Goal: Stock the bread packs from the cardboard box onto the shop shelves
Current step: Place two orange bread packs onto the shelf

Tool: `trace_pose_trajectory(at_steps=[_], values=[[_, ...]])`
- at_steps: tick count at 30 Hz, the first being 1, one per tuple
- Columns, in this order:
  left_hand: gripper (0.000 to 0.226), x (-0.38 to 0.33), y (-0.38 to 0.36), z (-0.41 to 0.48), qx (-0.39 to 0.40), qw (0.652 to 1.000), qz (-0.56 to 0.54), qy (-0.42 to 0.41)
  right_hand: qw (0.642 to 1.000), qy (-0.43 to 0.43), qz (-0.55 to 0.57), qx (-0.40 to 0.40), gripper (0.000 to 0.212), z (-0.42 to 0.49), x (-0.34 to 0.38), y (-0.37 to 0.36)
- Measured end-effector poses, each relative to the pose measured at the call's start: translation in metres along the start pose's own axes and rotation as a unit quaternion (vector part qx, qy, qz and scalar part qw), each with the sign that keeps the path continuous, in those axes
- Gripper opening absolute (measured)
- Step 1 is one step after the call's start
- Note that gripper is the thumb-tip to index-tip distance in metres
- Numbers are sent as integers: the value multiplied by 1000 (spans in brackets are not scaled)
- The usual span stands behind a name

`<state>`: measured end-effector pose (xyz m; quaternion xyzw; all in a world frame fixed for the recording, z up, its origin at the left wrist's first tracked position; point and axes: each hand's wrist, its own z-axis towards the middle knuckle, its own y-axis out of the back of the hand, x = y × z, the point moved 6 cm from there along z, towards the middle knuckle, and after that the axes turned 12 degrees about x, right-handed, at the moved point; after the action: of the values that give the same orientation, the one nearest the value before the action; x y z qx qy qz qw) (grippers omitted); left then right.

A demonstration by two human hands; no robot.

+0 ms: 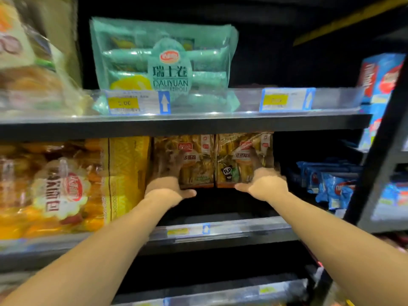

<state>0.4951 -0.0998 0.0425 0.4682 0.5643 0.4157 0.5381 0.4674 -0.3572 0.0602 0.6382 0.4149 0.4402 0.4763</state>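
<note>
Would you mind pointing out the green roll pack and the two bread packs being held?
green roll pack [164,62], head view, front label.
left bread pack [198,168], head view, front wrapper.
right bread pack [230,155], head view, front wrapper.

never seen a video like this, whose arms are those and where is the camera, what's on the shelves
No machine here: a person wears one camera on the head, looking forward and down, so the two bare arms are theirs. The left hand grips one brown-and-yellow clear-plastic bread pack, the right hand its twin pack, thumbs underneath, side by side in a dark gap of the middle grey metal shelf. Orange bread bags sit to the left, a green plastic roll pack on the shelf above, blue packets to the right.
</note>
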Motion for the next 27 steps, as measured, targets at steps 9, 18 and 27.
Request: trace_pose_trajectory(at_steps=[9,18,27], values=[[106,4,50,-173,-93,987,102,-85,992,108,23,-64,113,-158,7,9],[107,37,10,-324,-114,985,77,-107,988,136,34,-62,113,-310,-7,-54],[104,81,-99,-406,-20,992,67,-109,989,145,32,-21,113,-387,-43,-163]])
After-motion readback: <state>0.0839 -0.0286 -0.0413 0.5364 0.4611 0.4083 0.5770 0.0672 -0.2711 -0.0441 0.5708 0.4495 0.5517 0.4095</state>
